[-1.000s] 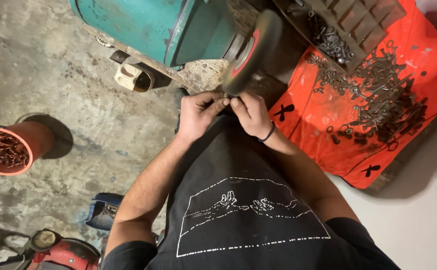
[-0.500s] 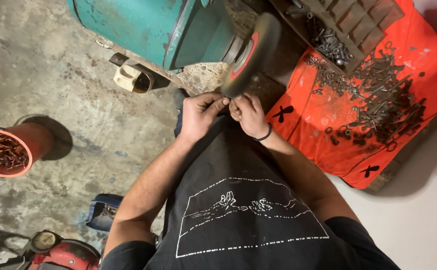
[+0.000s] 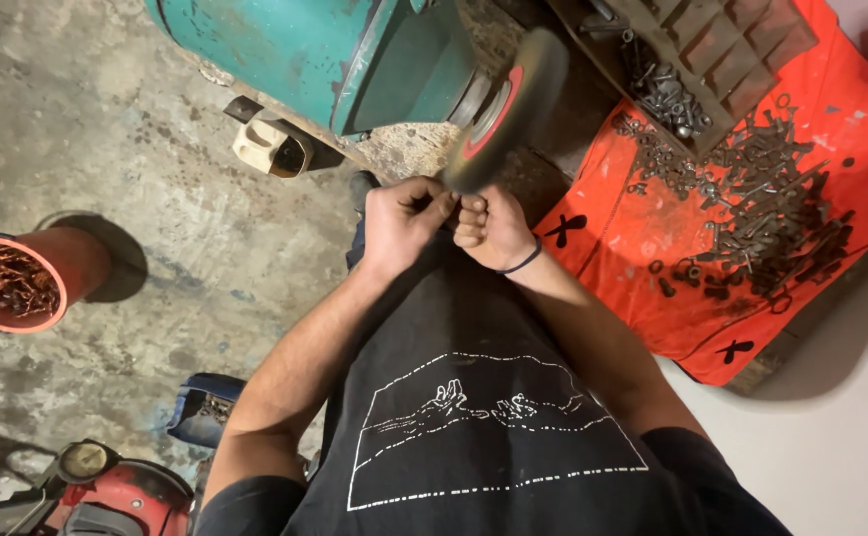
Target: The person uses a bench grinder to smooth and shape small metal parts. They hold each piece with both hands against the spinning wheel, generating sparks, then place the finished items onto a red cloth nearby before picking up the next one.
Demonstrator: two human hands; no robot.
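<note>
Stained grey concrete floor (image 3: 126, 189), orange cloth (image 3: 643, 298) spread at the right.

shirt: a black short-sleeved cotton T-shirt (image 3: 494, 437), plain fabric, filling the lower middle of the head view
print: a thin white line drawing (image 3: 484, 422) on the chest, two sketched hands reaching toward each other inside an outlined frame, with a dashed white line along its lower edge
sleeves: short, ending above the elbows, so both forearms are bare
left hand (image 3: 401, 224): bare, no glove, no ring or watch to be seen
right hand (image 3: 491, 227): bare, no glove
wrist: a thin dark cord bracelet (image 3: 525, 263) circling the right wrist, just behind the hand
</note>
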